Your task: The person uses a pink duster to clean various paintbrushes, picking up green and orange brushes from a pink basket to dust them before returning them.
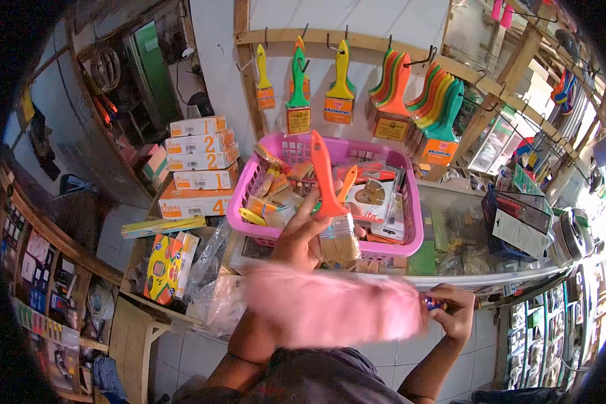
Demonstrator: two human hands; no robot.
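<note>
My left hand is closed round a paintbrush with an orange handle, held upright with its pale bristles down, in front of the pink basket. Lower right, my right hand pinches the small dark blue handle end of a pink duster-like thing. Motion blurs the pink thing, which stretches left across my left forearm. Inside the basket lie packaged brushes, a yellow-handled brush and a white blister card.
Brushes in several colours hang from hooks on a wooden rail behind the basket. Stacked orange and white boxes stand left, near a yellow box and clear plastic bags. A glass counter extends right, with a dark basket.
</note>
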